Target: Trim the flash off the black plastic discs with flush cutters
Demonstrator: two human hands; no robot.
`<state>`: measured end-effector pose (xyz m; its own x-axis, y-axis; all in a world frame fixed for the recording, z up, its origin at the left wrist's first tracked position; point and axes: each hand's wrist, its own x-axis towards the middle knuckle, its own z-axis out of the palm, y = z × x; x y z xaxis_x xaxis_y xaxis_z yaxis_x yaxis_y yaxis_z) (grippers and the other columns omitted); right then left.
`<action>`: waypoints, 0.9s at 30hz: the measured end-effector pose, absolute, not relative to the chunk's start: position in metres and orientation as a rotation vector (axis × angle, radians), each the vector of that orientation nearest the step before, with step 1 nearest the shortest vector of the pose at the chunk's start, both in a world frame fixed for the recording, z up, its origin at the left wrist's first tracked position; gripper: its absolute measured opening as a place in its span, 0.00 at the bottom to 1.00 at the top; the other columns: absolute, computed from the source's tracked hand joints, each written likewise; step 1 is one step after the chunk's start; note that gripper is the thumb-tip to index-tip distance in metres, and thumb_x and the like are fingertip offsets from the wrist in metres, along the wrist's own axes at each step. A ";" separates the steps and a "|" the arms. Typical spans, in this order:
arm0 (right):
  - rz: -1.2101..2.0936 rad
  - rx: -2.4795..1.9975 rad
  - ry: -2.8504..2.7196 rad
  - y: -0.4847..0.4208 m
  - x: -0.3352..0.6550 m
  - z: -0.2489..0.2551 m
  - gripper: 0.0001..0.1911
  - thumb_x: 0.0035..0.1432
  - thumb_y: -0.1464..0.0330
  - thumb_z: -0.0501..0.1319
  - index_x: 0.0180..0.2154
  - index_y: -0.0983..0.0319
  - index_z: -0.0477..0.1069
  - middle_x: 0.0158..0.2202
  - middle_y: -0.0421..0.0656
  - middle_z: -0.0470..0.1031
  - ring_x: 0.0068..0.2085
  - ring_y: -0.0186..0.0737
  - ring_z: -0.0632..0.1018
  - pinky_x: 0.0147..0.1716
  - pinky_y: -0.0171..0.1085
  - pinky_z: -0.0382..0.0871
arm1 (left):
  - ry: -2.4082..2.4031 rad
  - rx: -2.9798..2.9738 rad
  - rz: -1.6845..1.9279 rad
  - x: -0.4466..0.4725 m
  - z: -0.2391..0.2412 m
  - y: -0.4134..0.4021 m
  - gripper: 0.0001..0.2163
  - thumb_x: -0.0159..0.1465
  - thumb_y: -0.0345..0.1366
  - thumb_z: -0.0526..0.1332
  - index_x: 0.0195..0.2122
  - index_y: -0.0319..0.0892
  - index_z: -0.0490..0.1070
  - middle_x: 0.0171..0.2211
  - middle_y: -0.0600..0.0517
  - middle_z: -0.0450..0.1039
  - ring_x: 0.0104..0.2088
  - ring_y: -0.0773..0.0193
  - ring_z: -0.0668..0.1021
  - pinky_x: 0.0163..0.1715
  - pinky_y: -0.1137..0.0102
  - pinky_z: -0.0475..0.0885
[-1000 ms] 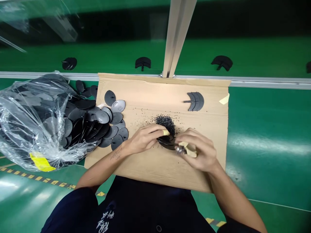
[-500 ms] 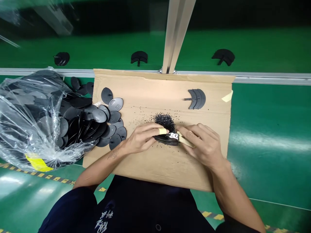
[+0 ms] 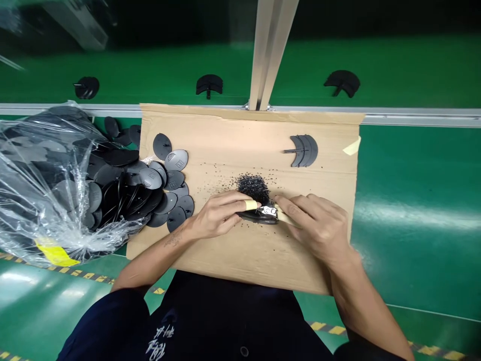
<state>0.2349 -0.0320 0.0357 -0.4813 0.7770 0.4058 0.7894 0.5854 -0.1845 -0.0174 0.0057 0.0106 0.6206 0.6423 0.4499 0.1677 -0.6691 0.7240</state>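
Observation:
My left hand [image 3: 220, 215] is closed on a black plastic disc [image 3: 255, 216] held flat over the cardboard sheet [image 3: 244, 255]; a yellowish cot covers one fingertip. My right hand [image 3: 317, 223] grips a small metal-tipped tool [image 3: 272, 212] with a pale handle, its tip resting on the disc's upper edge. Just behind the disc lies a heap of black shavings [image 3: 254, 186]. A small stack of trimmed black pieces [image 3: 305, 150] sits at the cardboard's far right.
A clear plastic bag [image 3: 41, 185] spilling several black discs [image 3: 158, 193] lies at the left. Beyond a metal rail [image 3: 413, 118] a green conveyor belt [image 3: 169, 70] carries black parts [image 3: 209, 84]. A pale upright bar [image 3: 268, 50] rises at the middle back.
My right hand has brought the tool up from the disc's lower right to its top edge. The left hand has kept hold of the disc. The view has shifted slightly.

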 end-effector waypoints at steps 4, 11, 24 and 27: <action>0.070 -1.261 -2.328 -0.033 0.236 0.035 0.07 0.67 0.72 0.61 0.44 0.62 0.78 0.31 0.42 0.80 0.29 0.34 0.76 0.30 0.35 0.68 | 0.666 2.187 0.940 -0.018 0.013 0.007 0.15 0.67 0.26 0.59 0.54 0.41 0.73 0.43 0.45 0.79 0.43 0.63 0.81 0.43 0.67 0.79; 0.105 -1.322 -2.395 -0.031 0.234 0.031 0.09 0.67 0.71 0.60 0.46 0.61 0.77 0.37 0.43 0.83 0.33 0.38 0.77 0.34 0.37 0.68 | 0.654 2.435 0.808 -0.022 0.018 0.009 0.10 0.67 0.28 0.60 0.48 0.41 0.74 0.42 0.46 0.78 0.40 0.62 0.79 0.39 0.65 0.79; 0.554 -1.025 -2.005 -0.029 0.223 0.033 0.08 0.65 0.70 0.62 0.46 0.58 0.72 0.38 0.47 0.80 0.38 0.43 0.80 0.37 0.41 0.74 | 0.673 2.284 0.965 -0.012 0.024 0.006 0.11 0.69 0.29 0.59 0.52 0.42 0.71 0.42 0.45 0.78 0.42 0.61 0.81 0.41 0.65 0.80; 0.341 -0.929 -2.076 -0.028 0.223 0.031 0.10 0.64 0.74 0.59 0.46 0.58 0.72 0.34 0.45 0.79 0.34 0.42 0.79 0.34 0.40 0.72 | 0.641 2.275 0.878 -0.011 0.035 0.012 0.13 0.69 0.32 0.61 0.54 0.48 0.69 0.44 0.48 0.79 0.43 0.62 0.82 0.44 0.67 0.81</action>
